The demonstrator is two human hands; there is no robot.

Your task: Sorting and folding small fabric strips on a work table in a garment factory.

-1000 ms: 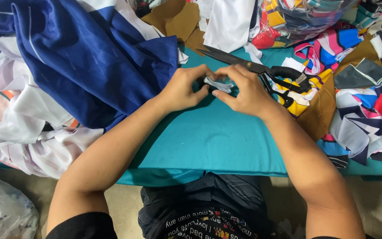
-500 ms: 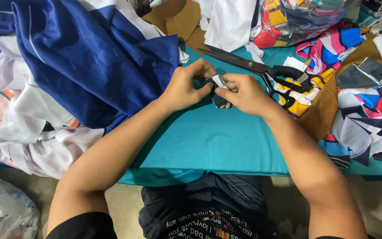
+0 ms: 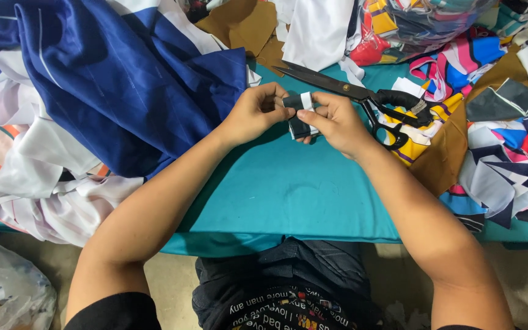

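A tabletop [image 3: 313,195] covered in smooth teal cloth fills the view under even, bright light. Below its near edge shows a dull beige floor [image 3: 178,275], with a crumpled clear plastic bag [image 3: 7,293] at the left.

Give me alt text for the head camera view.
Both hands, left hand and right hand, pinch a small dark fabric piece with a white stripe over a teal table. Black scissors lie just beyond, fabric piles around.
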